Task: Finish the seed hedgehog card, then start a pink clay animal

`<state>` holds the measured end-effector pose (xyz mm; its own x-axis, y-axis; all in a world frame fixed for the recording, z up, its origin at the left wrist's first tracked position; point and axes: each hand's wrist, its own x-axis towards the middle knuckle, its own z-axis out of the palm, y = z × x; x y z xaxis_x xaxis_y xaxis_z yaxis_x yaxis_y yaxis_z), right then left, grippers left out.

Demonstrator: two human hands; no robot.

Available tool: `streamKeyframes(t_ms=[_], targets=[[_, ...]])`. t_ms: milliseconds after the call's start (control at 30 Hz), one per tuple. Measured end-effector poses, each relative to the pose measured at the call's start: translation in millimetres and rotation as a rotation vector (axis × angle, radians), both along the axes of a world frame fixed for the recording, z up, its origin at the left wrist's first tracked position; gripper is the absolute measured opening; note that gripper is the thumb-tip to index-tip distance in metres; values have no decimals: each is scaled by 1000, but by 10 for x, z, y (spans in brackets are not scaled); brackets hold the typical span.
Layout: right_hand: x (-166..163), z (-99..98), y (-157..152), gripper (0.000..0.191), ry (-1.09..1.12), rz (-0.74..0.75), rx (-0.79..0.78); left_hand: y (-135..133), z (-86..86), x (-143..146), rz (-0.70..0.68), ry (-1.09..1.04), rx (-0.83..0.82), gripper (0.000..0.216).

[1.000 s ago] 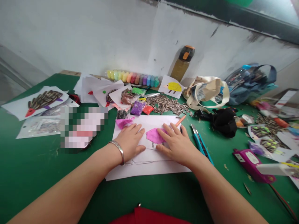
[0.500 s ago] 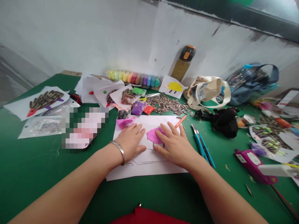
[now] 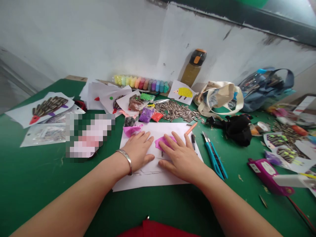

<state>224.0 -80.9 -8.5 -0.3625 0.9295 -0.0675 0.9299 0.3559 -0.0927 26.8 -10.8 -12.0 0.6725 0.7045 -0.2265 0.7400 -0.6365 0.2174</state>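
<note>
A flattened piece of pink modelling clay (image 3: 161, 143) lies on white paper (image 3: 150, 179). Spread over part of it, the fingers of my right hand (image 3: 179, 154) touch the clay and hide some of it. Dark marks show on the paper just below the clay. My left hand (image 3: 138, 151), with a silver bangle at the wrist, rests open on the paper to the left. Beyond its fingertips sits a pink clay packet (image 3: 131, 130). An orange stick-like tool (image 3: 191, 128) and a black pen (image 3: 193, 141) lie right of my right hand.
Sunflower seeds (image 3: 175, 110) are heaped behind the paper, beside purple (image 3: 146, 114) and red clay packets (image 3: 156, 116). Blue-handled cutters (image 3: 214, 158) lie to the right, near a black bag (image 3: 238, 130) and a magenta glue gun (image 3: 269, 174). A bottle (image 3: 194, 67) stands at the wall.
My right hand has shifted slightly left across the pink clay, and the black pen beside it has come into view. My left hand stays in place.
</note>
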Motion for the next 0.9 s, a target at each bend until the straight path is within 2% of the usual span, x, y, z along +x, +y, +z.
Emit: streamKeyframes(t_ms=[700,900], targets=[[-117,-117,21,65,13,-4,72,0,-20,3,-10,21,12,66],[-119,-81,-2,65,13,1,90,4,-19,-4,-20,30,15,66]])
